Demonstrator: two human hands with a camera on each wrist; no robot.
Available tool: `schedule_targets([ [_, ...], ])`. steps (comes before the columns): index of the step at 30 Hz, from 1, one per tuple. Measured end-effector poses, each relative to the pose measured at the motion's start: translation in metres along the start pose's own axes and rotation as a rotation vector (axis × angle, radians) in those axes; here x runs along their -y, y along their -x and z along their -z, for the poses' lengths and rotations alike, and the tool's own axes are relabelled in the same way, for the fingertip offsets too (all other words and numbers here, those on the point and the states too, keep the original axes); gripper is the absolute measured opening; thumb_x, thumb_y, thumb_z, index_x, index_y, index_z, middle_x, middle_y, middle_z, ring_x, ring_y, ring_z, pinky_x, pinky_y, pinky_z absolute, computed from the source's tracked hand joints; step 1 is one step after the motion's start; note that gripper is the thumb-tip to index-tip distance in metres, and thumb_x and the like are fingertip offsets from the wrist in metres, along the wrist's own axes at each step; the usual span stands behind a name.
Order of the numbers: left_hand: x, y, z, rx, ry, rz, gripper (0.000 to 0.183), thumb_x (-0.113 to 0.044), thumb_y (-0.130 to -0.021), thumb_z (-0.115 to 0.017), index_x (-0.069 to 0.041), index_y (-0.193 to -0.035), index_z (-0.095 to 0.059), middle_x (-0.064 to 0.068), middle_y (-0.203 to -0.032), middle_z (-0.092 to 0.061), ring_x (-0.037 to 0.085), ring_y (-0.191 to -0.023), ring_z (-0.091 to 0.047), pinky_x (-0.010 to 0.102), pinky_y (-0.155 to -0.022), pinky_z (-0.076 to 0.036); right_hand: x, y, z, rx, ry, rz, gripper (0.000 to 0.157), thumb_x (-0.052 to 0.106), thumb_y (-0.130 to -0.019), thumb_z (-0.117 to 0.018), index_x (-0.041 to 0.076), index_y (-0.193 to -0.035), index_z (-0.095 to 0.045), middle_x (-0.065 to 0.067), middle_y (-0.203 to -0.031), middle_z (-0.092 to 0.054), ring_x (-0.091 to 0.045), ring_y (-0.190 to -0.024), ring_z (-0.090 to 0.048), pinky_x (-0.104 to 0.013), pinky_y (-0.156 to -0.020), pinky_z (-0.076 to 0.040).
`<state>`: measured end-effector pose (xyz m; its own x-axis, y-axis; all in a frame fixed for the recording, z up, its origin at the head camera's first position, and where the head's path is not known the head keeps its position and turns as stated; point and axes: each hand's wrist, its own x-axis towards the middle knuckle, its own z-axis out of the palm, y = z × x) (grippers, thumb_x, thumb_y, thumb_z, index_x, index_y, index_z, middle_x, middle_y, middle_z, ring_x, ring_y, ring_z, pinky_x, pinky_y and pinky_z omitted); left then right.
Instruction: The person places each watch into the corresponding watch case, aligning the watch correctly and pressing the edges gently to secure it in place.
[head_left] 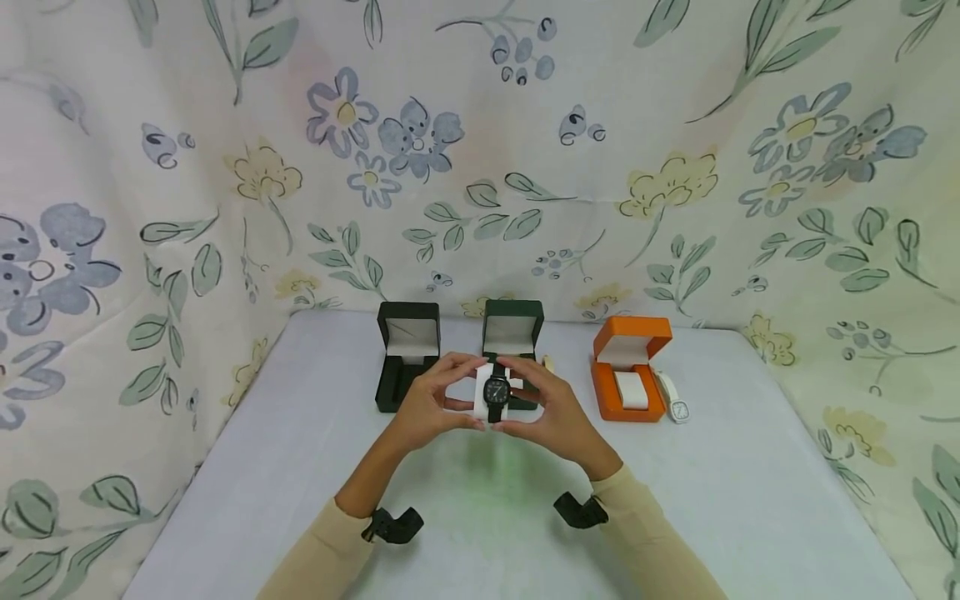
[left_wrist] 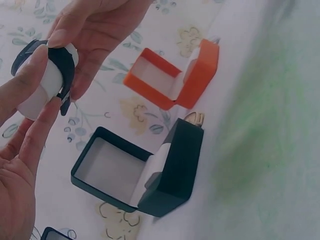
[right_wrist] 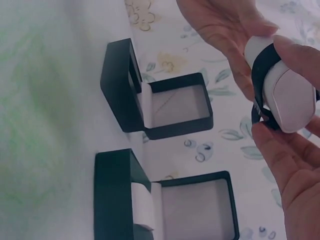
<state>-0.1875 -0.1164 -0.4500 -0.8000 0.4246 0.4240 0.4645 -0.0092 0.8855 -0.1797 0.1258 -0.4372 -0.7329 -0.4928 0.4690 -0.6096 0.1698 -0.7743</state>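
Both hands hold a black wristwatch wrapped round a white cushion, raised above the table. My left hand grips it from the left, thumb below and fingers above in the head view. From the other side my right hand pinches the strap and cushion edge. The square dial faces the head camera, and the strap's buckle end shows by the fingertips in the right wrist view. Behind the hands stand a black watch box and a dark green watch box, both with raised lids.
Right of them, an orange watch box stands with its lid up and a white cushion inside. A white watch lies against its right side. Beside the green box sits a gold-coloured watch. Floral cloth hangs behind the white table.
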Motion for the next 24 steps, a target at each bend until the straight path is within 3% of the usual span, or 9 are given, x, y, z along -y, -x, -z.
schedule_targets([
  [5, 0.0010, 0.0017, -0.0002, -0.004, -0.005, -0.031, 0.083, 0.012, -0.071, -0.086, -0.003, -0.146, -0.054, 0.013, -0.138, -0.050, 0.029, -0.126, -0.052, 0.038, -0.083, -0.061, -0.0014, 0.0004, -0.0037, -0.019, 0.001, -0.015, 0.084, 0.011, -0.078, -0.089, 0.018, -0.151, -0.048, -0.002, -0.145, -0.053, -0.024, -0.122, -0.055, -0.034, -0.098, -0.054],
  [9, 0.0017, 0.0011, -0.0006, 0.000, -0.004, -0.059, 0.082, 0.007, -0.073, -0.086, -0.007, -0.147, -0.054, 0.012, -0.139, -0.049, 0.028, -0.124, -0.053, 0.039, -0.084, -0.061, -0.0006, -0.0002, -0.0046, -0.044, 0.008, -0.013, 0.083, 0.011, -0.078, -0.089, 0.012, -0.150, -0.049, -0.004, -0.144, -0.053, -0.026, -0.122, -0.056, -0.035, -0.097, -0.055],
  [24, 0.0051, 0.0003, -0.0025, 0.001, -0.006, -0.039, 0.084, 0.008, -0.072, -0.087, -0.005, -0.147, -0.053, 0.019, -0.138, -0.049, 0.031, -0.124, -0.054, 0.038, -0.084, -0.061, -0.0019, 0.0025, 0.0028, -0.006, 0.016, 0.040, 0.086, 0.007, -0.077, -0.088, 0.007, -0.152, -0.046, -0.008, -0.147, -0.046, -0.026, -0.132, -0.050, -0.038, -0.101, -0.052],
])
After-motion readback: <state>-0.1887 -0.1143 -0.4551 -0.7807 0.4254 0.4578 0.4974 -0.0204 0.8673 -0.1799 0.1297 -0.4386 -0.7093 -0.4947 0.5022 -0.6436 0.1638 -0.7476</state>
